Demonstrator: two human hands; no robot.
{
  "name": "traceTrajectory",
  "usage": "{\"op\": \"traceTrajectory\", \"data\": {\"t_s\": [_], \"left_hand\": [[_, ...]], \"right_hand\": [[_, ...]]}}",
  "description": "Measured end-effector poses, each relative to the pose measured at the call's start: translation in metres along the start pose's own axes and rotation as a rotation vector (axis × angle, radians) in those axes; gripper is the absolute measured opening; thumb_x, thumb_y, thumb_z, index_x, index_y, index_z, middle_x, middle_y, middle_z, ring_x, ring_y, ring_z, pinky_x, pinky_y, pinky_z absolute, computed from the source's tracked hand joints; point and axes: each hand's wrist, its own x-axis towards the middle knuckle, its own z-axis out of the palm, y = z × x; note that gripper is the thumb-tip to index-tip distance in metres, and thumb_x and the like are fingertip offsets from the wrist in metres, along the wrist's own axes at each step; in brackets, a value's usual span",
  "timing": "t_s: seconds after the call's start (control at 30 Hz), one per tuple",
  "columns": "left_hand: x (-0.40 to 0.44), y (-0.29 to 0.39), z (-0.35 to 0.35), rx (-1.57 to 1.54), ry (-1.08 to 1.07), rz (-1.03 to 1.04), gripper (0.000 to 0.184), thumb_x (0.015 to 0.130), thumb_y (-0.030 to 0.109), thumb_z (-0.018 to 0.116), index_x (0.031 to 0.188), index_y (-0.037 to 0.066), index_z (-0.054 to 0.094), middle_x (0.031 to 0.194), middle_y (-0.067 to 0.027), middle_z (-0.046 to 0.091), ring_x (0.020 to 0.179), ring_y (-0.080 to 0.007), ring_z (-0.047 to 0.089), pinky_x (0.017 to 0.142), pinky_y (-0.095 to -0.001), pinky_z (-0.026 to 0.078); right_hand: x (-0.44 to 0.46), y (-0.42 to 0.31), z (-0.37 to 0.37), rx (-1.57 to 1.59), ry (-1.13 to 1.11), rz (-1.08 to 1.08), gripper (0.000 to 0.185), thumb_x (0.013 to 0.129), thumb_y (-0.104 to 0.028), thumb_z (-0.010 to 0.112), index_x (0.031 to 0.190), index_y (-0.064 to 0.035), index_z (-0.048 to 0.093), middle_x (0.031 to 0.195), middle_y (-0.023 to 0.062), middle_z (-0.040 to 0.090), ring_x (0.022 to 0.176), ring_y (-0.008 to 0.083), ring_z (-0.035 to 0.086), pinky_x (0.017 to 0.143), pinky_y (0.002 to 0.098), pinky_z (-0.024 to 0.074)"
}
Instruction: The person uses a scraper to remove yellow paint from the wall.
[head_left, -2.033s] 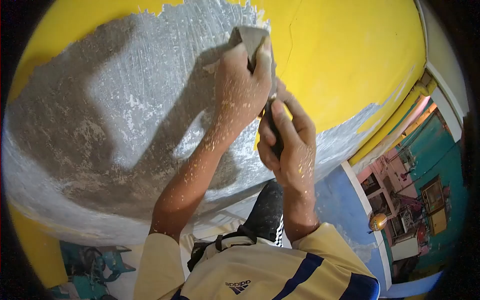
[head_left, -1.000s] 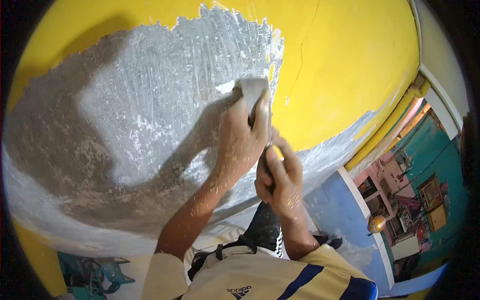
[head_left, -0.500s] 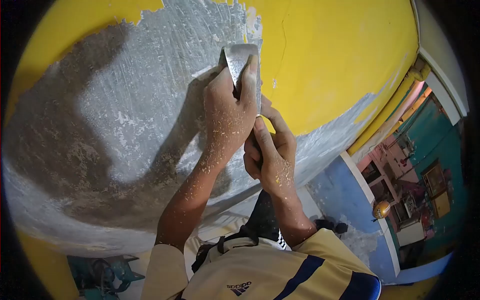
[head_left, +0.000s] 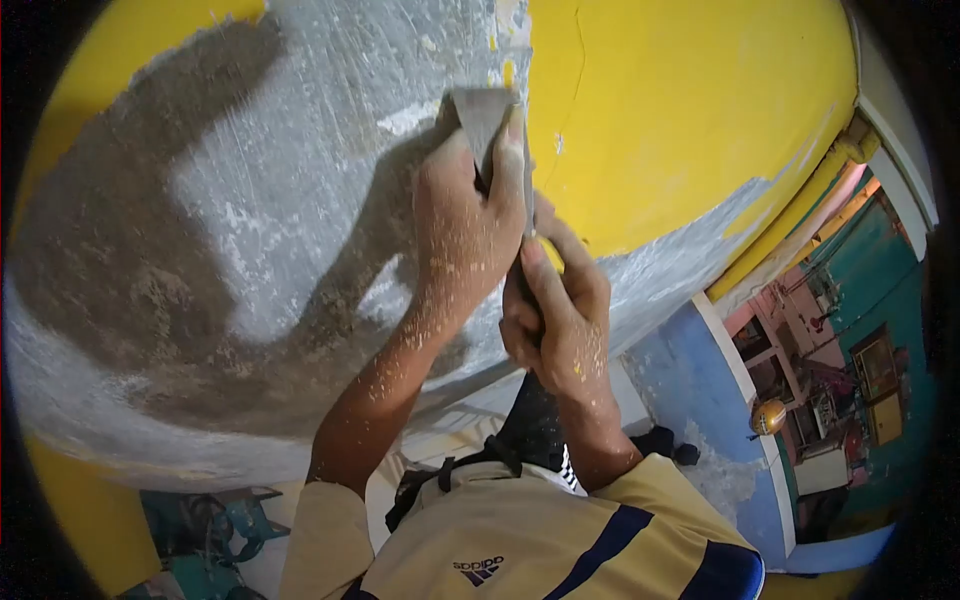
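Observation:
A metal scraper (head_left: 482,118) with a wide flat blade lies against the wall, its edge by the border between bare grey plaster (head_left: 330,150) and yellow paint (head_left: 670,120). My left hand (head_left: 465,220) is closed on the blade, with a finger stretched along its face. Just below and to the right, my right hand (head_left: 570,320) is wrapped around the handle, which is mostly hidden by the fingers. Pale flakes and dust cover both hands and forearms. A small yellow patch remains just above the blade's edge.
A yellow pipe (head_left: 790,225) runs down the wall's right side. Beyond a low blue wall (head_left: 690,380) are pink shelves with clutter and a round orange object (head_left: 768,417). Green items (head_left: 205,530) lie on the floor at lower left.
The wall and the room have shifted slightly in view. The scraper's blade sits a little lower against the paint border, and both hands keep their grip on it.

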Motion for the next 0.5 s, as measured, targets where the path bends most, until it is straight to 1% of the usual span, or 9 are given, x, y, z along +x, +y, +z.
{"op": "traceTrajectory", "data": {"t_s": [0.07,0.17,0.27,0.3,0.33,0.4,0.5], "left_hand": [[0.015,0.013,-0.001,0.028,0.042,0.09,0.04,0.1,0.03,0.061,0.08,-0.005,0.064,0.06,-0.0039,0.055,0.059,-0.008,0.048,0.052,-0.0317,0.04],[0.038,0.035,-0.001,0.022,0.046,-0.017,0.046,0.098,0.035,0.064,0.073,-0.004,0.059,0.058,-0.0042,0.051,0.058,-0.0084,0.049,0.051,-0.0323,0.04],[0.025,0.026,-0.004,-0.041,0.036,0.037,0.048,0.098,0.037,0.063,0.074,-0.004,0.059,0.057,-0.0045,0.05,0.056,-0.0096,0.05,0.051,-0.0331,0.04],[0.014,0.021,-0.009,0.085,0.025,0.034,0.048,0.1,0.038,0.06,0.075,-0.004,0.059,0.059,-0.0062,0.053,0.058,-0.0104,0.053,0.052,-0.0331,0.041],[0.003,0.01,-0.007,0.006,-0.024,-0.079,0.047,0.1,0.038,0.059,0.079,-0.004,0.061,0.064,-0.0072,0.057,0.062,-0.0099,0.054,0.054,-0.0314,0.042],[-0.016,0.001,-0.01,-0.034,-0.06,-0.157,0.042,0.1,0.034,0.061,0.084,-0.005,0.062,0.067,-0.0052,0.057,0.064,-0.0083,0.052,0.055,-0.0297,0.041],[-0.031,-0.003,-0.014,-0.095,-0.025,-0.198,0.038,0.101,0.03,0.062,0.086,-0.005,0.063,0.066,-0.0026,0.056,0.063,-0.0075,0.049,0.054,-0.0295,0.039]], "right_hand": [[0.015,-0.002,0.006,-0.037,0.026,-0.104,0.04,0.108,-0.022,0.048,0.143,-0.0025,0.048,0.058,-0.005,0.035,0.038,0.0033,0.03,0.035,0.0204,0.0227],[0.025,-0.026,0.018,0.004,-0.014,-0.174,0.04,0.107,-0.022,0.049,0.142,-0.0023,0.049,0.059,-0.0053,0.036,0.039,0.0029,0.031,0.035,0.0199,0.0228],[0.015,-0.017,0.011,-0.064,-0.01,-0.111,0.039,0.107,-0.023,0.049,0.14,-0.0022,0.05,0.059,-0.0053,0.037,0.039,0.0029,0.031,0.035,0.0199,0.0229],[0.007,-0.012,0.013,-0.067,0.029,-0.068,0.037,0.108,-0.023,0.048,0.138,-0.0022,0.052,0.058,-0.0051,0.037,0.039,0.0026,0.03,0.035,0.0199,0.0226],[-0.001,-0.004,0.009,-0.121,0.036,-0.02,0.039,0.108,-0.023,0.048,0.14,-0.002,0.05,0.058,-0.0051,0.036,0.039,0.0026,0.029,0.035,0.0202,0.022],[-0.014,0.009,0.001,-0.013,-0.004,0.076,0.043,0.107,-0.022,0.051,0.147,-0.0062,0.044,0.064,-0.0054,0.045,0.045,0.0017,0.034,0.039,0.0202,0.0263],[-0.02,0.019,0.003,-0.018,0.033,0.099,0.043,0.107,-0.021,0.051,0.148,-0.0072,0.043,0.065,-0.0042,0.047,0.046,0.0015,0.034,0.039,0.0203,0.0268]]}}
